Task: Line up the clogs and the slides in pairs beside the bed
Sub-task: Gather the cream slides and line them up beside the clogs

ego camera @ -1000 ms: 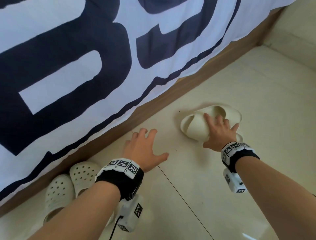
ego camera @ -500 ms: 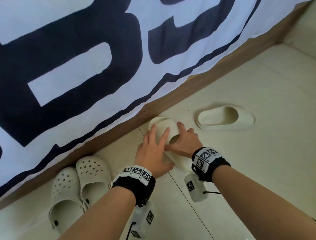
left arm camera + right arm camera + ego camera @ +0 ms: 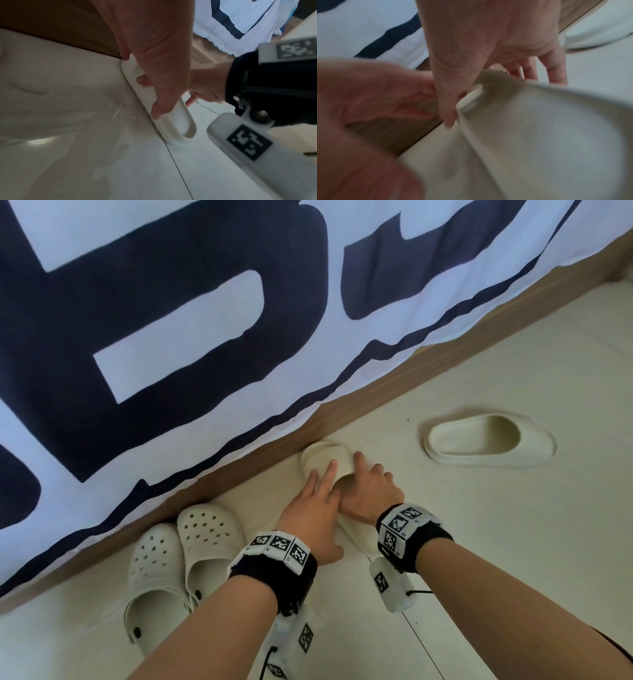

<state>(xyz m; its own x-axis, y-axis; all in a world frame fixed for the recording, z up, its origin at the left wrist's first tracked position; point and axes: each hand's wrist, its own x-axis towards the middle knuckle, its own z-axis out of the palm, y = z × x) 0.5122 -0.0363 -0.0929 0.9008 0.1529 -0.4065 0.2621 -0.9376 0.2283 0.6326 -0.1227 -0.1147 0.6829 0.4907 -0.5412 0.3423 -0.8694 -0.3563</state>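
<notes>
Since half second ago: held slide [image 3: 329, 460] pushed nearer bed base [image 3: 376, 395], toe now almost at wood. Left to right: white-navy bedcover [image 3: 171, 320] overhanging base; clogs [image 3: 185, 556] paired side by side on pale tiled floor [image 3: 513, 542], toes to bed. Left hand [image 3: 313, 518] flat, fingers straight, pressing slide's left edge. Right hand [image 3: 370, 494] gripping slide's strap, thumb inside opening. Second slide [image 3: 486, 443] lying apart at right, turned sideways.

Open floor [image 3: 479, 542] right of the hands; bed frame [image 3: 394, 378] close ahead.
</notes>
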